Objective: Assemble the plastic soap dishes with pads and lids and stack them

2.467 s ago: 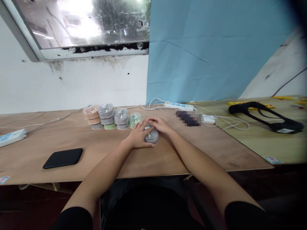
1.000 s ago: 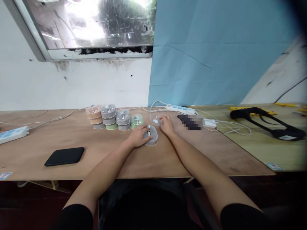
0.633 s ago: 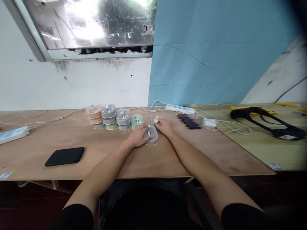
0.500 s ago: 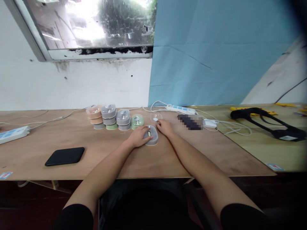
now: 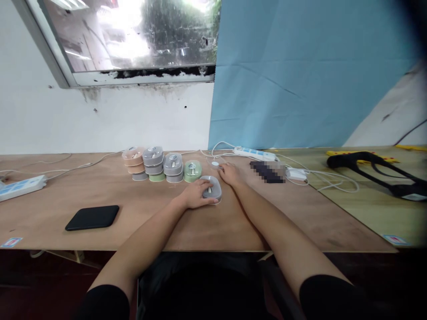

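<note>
My left hand (image 5: pixel 195 196) lies on the wooden table (image 5: pixel 133 222), its fingers curled round the left side of a grey oval container (image 5: pixel 212 190). The container has no lid and a small pale part shows inside. My right hand (image 5: pixel 230 173) rests just behind and to the right of it, fingers stretched flat. Its fingertips touch the edge of a clear lid (image 5: pixel 215 163) that lies on the table. To the left stand stacks of similar lidded containers: a peach-topped stack (image 5: pixel 133 162), two grey-topped stacks (image 5: pixel 153 162) (image 5: pixel 173 167) and a single green container (image 5: pixel 192 171).
A black phone (image 5: pixel 92 217) lies at the front left. One white power strip (image 5: pixel 20 186) sits at the far left, another (image 5: pixel 255 154) at the back with white cables and a charger (image 5: pixel 296 174). A black strap device (image 5: pixel 376 166) lies at the right.
The clear lid came off the grey container and was set down behind it by my right hand. My left hand has stayed on the container. The view shifted slightly.
</note>
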Available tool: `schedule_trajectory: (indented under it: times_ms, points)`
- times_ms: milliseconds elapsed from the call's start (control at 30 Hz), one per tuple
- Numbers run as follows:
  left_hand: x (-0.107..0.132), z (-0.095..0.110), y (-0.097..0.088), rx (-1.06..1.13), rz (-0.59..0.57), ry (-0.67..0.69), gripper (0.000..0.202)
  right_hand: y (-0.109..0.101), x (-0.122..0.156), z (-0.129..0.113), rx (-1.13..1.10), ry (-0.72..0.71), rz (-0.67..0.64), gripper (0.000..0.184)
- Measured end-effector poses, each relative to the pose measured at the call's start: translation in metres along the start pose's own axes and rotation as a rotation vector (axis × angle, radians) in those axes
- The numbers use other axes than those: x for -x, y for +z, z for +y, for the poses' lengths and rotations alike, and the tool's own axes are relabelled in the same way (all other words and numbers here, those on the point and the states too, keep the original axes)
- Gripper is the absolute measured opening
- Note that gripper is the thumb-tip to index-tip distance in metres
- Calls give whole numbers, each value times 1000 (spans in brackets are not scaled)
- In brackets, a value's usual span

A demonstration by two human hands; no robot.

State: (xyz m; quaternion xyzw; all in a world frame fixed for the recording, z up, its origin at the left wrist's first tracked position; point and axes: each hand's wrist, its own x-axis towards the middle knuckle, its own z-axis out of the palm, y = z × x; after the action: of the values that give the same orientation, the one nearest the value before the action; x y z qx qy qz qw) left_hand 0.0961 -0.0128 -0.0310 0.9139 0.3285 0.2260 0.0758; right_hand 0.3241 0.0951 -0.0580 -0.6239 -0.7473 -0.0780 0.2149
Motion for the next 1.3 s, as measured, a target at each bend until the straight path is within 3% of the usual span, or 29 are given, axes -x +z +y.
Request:
schedule_trajectory:
  times_ms: [433,667,867,1033,1300]
  points:
    - [1,-2,4,2,-15,-34,76,3,-9,-5,7,-79,-50,54]
    - [1,-2,4,-7,-15,-26,78,0,-8,-7,29,-92,-72,48]
    - [1,-3,6,-17,-2,-10,72,-2,-17,-15,40,-31,-48,63]
    - [3,-4,6,-26,5,-7,73,5,-30,-19,47,70,-58,52]
    - [2,-3,5,-31,-15,-16,71,11,-26,-12,58,129,-25,53]
